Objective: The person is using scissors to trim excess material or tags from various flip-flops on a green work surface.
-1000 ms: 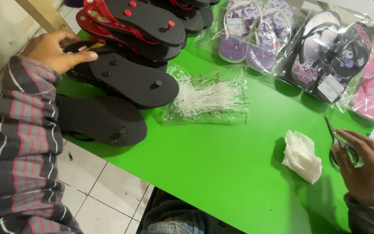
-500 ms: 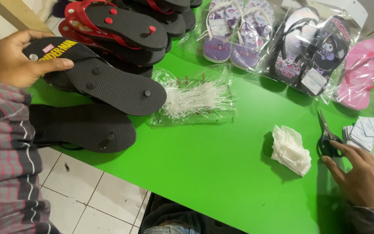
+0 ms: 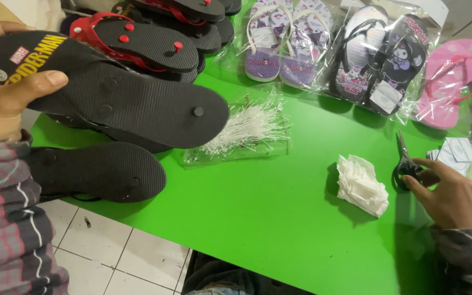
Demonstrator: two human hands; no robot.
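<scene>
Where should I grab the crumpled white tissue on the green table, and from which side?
Pinch the crumpled white tissue at its raised, bunched top, coming straight down from above. It lies loose on the green table with folds standing up, and bare table on its left. The right hand sits close beside it, on the scissors.

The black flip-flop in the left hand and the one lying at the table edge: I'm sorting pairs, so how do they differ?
The held flip-flop is lifted off the table, sole up, gripped at its heel by the left hand; the lying flip-flop rests flat on the green table, overhanging its edge. The held one shows a heel label; the lying one shows none. Both are black, sole-up.
</scene>
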